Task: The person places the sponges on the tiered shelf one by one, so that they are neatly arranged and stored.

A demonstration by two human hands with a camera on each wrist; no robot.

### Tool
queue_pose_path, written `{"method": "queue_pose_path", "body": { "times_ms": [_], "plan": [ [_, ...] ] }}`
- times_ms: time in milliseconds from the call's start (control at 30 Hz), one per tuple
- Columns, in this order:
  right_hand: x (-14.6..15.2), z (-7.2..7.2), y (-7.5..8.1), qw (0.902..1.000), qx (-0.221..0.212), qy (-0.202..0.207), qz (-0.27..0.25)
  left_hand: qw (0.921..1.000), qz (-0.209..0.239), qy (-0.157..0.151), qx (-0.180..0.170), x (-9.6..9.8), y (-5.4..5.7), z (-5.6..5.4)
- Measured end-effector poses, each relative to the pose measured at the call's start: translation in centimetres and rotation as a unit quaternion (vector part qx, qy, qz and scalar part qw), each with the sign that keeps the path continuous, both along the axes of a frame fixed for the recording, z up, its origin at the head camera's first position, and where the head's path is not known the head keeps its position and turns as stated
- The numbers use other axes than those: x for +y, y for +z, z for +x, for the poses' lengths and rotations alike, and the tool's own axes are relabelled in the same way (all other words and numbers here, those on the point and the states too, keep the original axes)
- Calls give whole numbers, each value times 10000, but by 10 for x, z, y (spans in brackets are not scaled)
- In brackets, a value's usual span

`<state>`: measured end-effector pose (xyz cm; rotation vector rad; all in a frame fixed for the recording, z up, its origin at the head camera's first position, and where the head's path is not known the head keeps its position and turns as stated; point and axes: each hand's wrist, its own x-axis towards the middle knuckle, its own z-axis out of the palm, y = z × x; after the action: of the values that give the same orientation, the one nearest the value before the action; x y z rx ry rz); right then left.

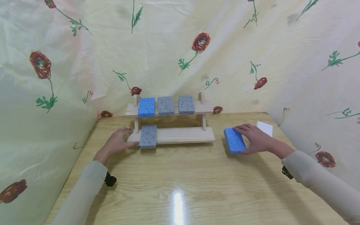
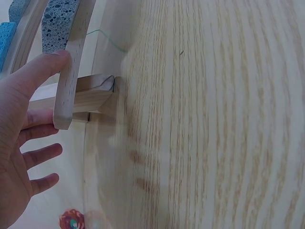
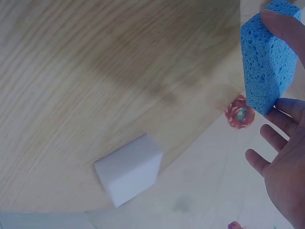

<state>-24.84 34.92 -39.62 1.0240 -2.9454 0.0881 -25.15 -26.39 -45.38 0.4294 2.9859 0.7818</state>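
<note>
1. We see the right hand [image 1: 254, 140] gripping a bright blue, porous rectangular sponge [image 1: 234, 140] between thumb and fingers, to the right of the rack and well apart from it.
2. We see the left hand [image 1: 116, 140] pinching the left end of a pale two-tier wooden rack [image 1: 182, 135] at its lower board, thumb on the near side and a finger behind.
3. Just beside that thumb, a grey, speckled rectangular sponge [image 1: 148, 137] rests on the lower board, towards its left end.
4. On the upper board we count three more in a row: a blue speckled sponge [image 1: 146, 107] at the left, a grey middle sponge [image 1: 166, 105] and a grey right-hand sponge [image 1: 186, 104], with gaps between them.
5. Behind the right hand we find a smooth white block [image 3: 131, 169] on the light wood-grain bench [image 1: 180, 168].
6. Cream cloth with red flowers [image 1: 157, 56] hangs behind the bench.
</note>
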Motion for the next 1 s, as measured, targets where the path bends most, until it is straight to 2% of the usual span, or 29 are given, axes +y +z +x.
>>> {"method": "queue_pose_path", "body": {
  "times_ms": [267, 567, 1000],
  "plan": [
    [-13, -6, 5, 9999, 102, 110, -19, 10000, 37, 25, -53, 0, 0, 1],
    [-31, -7, 11, 9992, 265, 184, -241, 9999, -5, 83, -93, 1, 0, 1],
    [-55, -7, 11, 9975, 381, 332, -502, 9999, -30, 84, -120, 2, 1, 2]
  ]
}}
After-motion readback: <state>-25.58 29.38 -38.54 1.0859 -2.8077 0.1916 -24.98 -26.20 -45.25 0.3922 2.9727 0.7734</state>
